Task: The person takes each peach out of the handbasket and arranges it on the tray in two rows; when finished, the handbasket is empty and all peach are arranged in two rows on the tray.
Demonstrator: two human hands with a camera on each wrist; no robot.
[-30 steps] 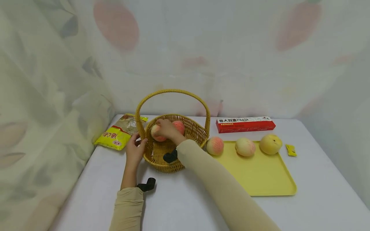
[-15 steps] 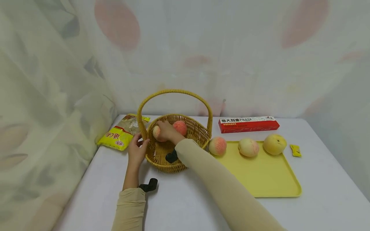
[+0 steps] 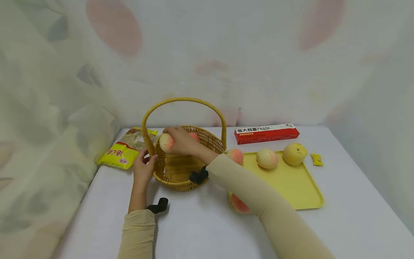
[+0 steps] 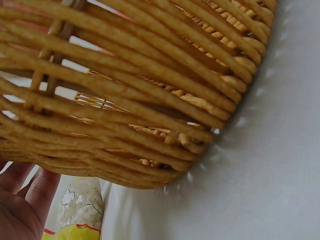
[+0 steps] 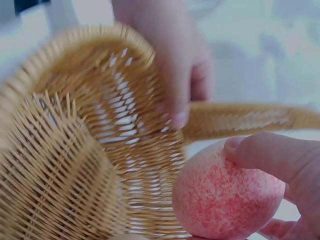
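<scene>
A pink-and-cream peach (image 3: 166,143) is in my right hand (image 3: 182,141), above the inside of the wicker basket (image 3: 181,185). In the right wrist view, the thumb (image 5: 250,152) lies across the top of this peach (image 5: 225,195). Behind the right hand, another pink peach (image 3: 194,136) shows partly inside the basket. My left hand (image 3: 143,171) grips the basket's left side near the foot of its arched handle (image 3: 184,99). From the left wrist, the woven wall (image 4: 120,100) fills most of the view, with the left hand's fingers (image 4: 42,192) at its lower edge.
Right of the basket lies a yellow tray (image 3: 291,187) with several peaches, one (image 3: 239,204) partly behind my right forearm. A red pasta box (image 3: 266,135) and a small yellow packet (image 3: 317,159) are beyond it. A yellow food bag (image 3: 121,153) lies left of the basket.
The right hand has raised the peach slightly inside the basket, and the right forearm has shifted, uncovering a peach at the tray's near left corner. The left hand keeps its hold.
</scene>
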